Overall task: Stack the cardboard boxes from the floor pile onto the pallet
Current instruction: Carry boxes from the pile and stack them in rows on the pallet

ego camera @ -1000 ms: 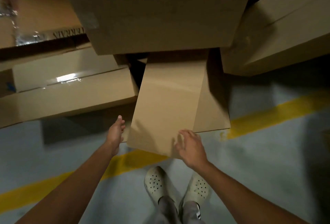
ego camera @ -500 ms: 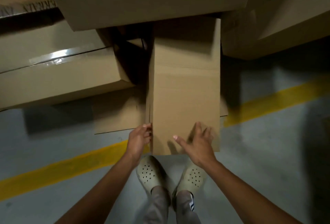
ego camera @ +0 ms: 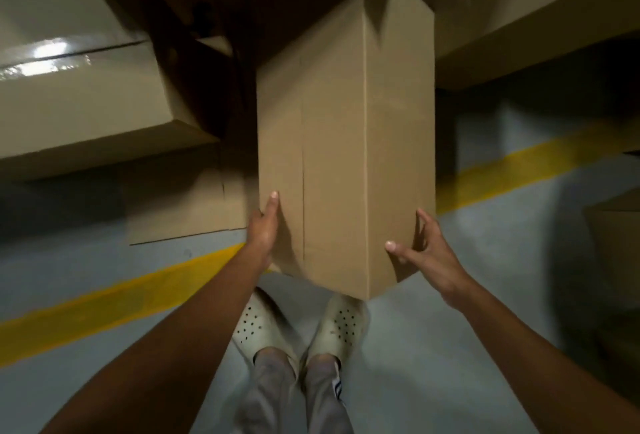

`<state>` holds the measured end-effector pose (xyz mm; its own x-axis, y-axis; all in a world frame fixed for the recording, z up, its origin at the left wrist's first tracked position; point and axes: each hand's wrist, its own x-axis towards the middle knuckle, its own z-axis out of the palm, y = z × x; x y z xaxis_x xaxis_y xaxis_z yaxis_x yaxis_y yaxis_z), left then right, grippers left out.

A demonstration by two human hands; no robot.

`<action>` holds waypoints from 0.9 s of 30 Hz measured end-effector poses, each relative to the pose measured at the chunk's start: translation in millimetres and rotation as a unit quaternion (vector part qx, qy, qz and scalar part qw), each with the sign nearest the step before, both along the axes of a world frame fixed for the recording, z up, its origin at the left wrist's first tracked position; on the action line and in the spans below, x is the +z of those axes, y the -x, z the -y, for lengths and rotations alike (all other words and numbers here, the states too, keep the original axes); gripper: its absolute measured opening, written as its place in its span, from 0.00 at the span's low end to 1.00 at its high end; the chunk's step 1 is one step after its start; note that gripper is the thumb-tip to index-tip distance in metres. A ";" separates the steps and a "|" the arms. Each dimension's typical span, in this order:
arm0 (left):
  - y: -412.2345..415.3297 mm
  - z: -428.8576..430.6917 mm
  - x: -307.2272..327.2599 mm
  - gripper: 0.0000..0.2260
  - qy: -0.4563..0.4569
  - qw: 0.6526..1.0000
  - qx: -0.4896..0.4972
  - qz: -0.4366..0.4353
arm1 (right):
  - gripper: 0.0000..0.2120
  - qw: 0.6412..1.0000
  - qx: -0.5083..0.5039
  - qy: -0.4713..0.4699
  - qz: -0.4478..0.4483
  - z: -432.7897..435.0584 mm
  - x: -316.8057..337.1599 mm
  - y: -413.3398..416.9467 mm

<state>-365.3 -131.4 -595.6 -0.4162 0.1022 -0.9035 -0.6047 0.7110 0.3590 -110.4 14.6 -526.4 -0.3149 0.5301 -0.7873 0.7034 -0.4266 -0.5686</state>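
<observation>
A long plain cardboard box (ego camera: 332,156) is tipped up out of the floor pile, its near end raised above my feet. My left hand (ego camera: 265,229) grips its lower left edge, thumb laid on the front face and fingers hidden behind the side. My right hand (ego camera: 424,253) has its fingers spread and fairly straight; the thumb touches the box's right face near the bottom corner and the fingertips reach its far right edge. No pallet is in view.
Larger cardboard boxes (ego camera: 79,101) lie stacked at the left, and others (ego camera: 526,14) at the upper right. A flat cardboard sheet (ego camera: 180,205) lies on the grey floor. A yellow floor line (ego camera: 114,298) runs diagonally past my white clogs (ego camera: 343,326).
The box has been pulled out of the pile and raised toward me, and it has turned so a side face shows. Both hands have moved onto its lower end, left and right.
</observation>
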 end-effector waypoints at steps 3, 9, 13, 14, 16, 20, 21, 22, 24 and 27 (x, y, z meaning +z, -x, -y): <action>-5.9 8.1 10.1 0.31 -0.027 1.000 -0.006 0.002 | 0.49 0.998 -0.050 -0.015 -0.016 6.0 4.5 8.4; -21.4 30.1 105.4 0.09 -0.101 0.994 0.006 -0.040 | 0.49 0.980 -0.190 -0.043 -0.028 11.7 39.7 26.0; 0.8 34.9 172.5 0.10 -0.147 0.985 0.012 -0.087 | 0.38 0.969 -0.227 0.015 -0.097 4.9 104.4 38.1; 6.6 29.0 191.9 0.11 -0.159 0.983 0.018 -0.094 | 0.41 0.967 -0.234 0.036 -0.099 1.8 120.5 40.7; 14.4 9.5 240.3 0.12 -0.176 0.978 0.025 -0.108 | 0.42 0.961 -0.246 0.065 -0.109 -6.2 160.3 47.8; 27.6 -31.9 342.1 0.16 -0.193 0.971 -0.056 -0.128 | 0.31 0.942 -0.282 0.128 -0.126 -20.3 246.0 52.7; 30.9 -37.7 366.2 0.18 -0.193 0.970 -0.080 -0.120 | 0.32 0.940 -0.286 0.131 -0.133 -22.0 269.4 53.2; 32.7 -40.1 389.0 0.21 -0.198 0.969 -0.099 -0.111 | 0.33 0.937 -0.291 0.133 -0.140 -22.0 294.4 52.9; 33.3 -42.5 434.0 0.27 -0.209 0.964 -0.129 -0.100 | 0.37 0.930 -0.314 0.128 -0.141 -23.3 340.5 49.0; 25.2 -37.6 502.1 0.25 -0.222 0.954 -0.157 -0.128 | 0.47 0.931 -0.321 0.105 -0.137 -22.1 397.8 37.2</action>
<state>-390.4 -93.8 -93.6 -0.5041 0.6064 -0.6149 -0.2393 0.5861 0.7741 -147.6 36.7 -128.7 -0.1898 0.5208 -0.8323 0.1058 -0.8319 -0.5447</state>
